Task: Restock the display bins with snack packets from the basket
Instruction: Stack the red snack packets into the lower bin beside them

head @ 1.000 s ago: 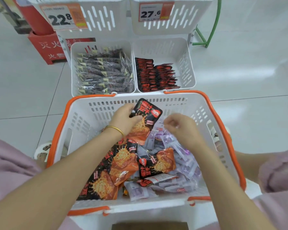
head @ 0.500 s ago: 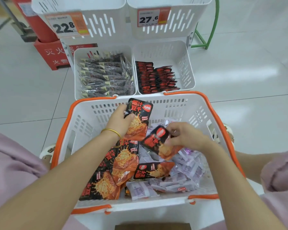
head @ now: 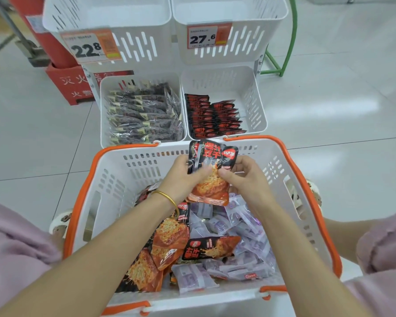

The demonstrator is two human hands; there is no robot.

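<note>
Fingers [head: 202, 173] of left hand [head: 183, 178] and right hand [head: 247, 179] pinch red-black packets [head: 213, 160] over basket [head: 146, 171]; gathering, next likely lower-right bin [head: 256, 106].

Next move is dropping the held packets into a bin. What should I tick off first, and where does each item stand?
1. Left hand grips the red-black packets: ok.
2. Right hand pinches them too: ok.
3. Lower right bin holds matching stock: ok.
4. That bin has bare room along its right wall: ok.
5. Number of packets held: cannot tell.
6. Nothing between the basket and the bin: ok.
</note>
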